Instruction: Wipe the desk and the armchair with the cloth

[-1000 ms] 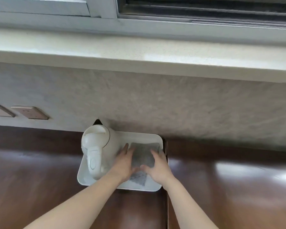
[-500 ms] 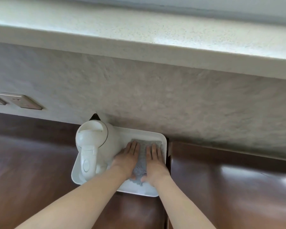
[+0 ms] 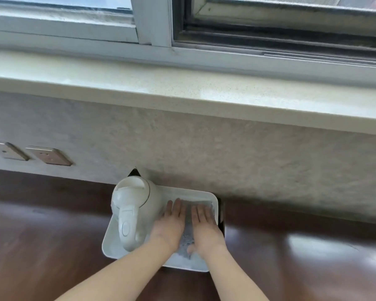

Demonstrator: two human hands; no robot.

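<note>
On the far left of the wall, above the dark wood table (image 3: 41,246), sit two metallic socket plates (image 3: 49,156); nothing is plugged into them that I can see.

White electric kettle (image 3: 131,211) stands upright on the left half of a white tray (image 3: 109,240), handle toward the camera. Tray is pushed back against the wall, probably to keep the kettle near the outlets and off the working surface.

Left hand (image 3: 172,224) lies flat, fingers straight and together, pressing the left part of a grey cloth (image 3: 188,227); it touches or nearly touches the kettle's side. Right hand (image 3: 204,224) lies flat likewise on the cloth's right part. Neither grips; both press palm-down. Cloth lies in the tray's right half, spread between and under the palms. Judgement: two flat palms hold the cloth smooth and folded, or blot it, before it goes to the table.

Versus half a second ago: hands in much the same pose, slightly further apart, more cloth showing between them. One second ago the fingers were looser and lower on the cloth. Head has tilted up; window frame (image 3: 154,25) and sill (image 3: 182,88) now show.
</note>
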